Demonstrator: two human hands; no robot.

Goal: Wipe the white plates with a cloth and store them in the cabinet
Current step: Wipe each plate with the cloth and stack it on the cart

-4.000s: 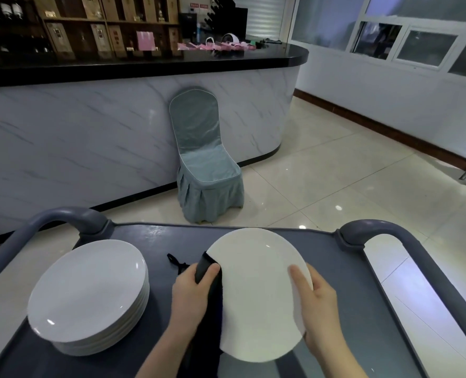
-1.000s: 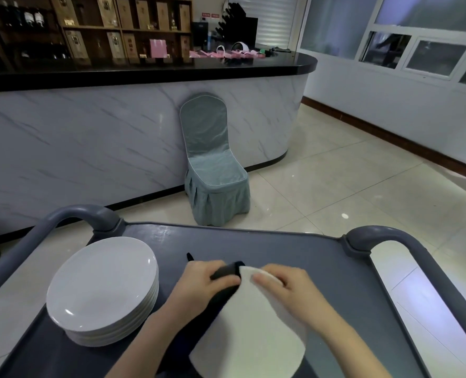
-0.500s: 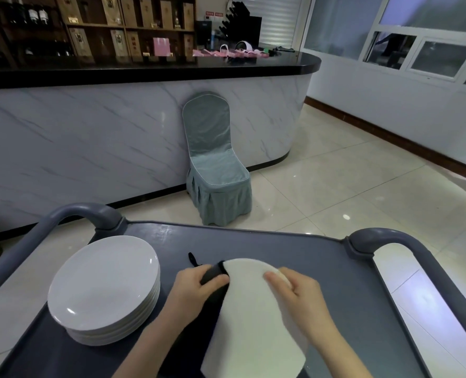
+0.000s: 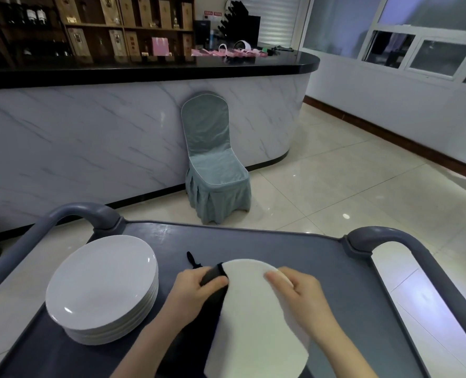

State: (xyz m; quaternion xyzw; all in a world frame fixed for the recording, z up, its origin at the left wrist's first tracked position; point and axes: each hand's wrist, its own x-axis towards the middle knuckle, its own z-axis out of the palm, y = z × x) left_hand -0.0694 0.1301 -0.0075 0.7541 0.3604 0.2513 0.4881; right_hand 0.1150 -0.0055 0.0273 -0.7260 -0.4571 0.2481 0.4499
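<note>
Wiping on the cart [image 4: 253, 241]
My left hand [image 4: 196, 290] pinches the dark cloth [image 4: 212, 274] against the white plate [image 4: 253, 323]; my right hand [image 4: 300, 296] grips its rim, stack [image 4: 101, 282] beside.

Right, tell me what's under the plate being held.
A dark cloth sticks out from under the plate's left edge, gripped by the left hand. The right hand holds the rim. Below is the grey cart top. The plate covers how far the cloth reaches.
</note>
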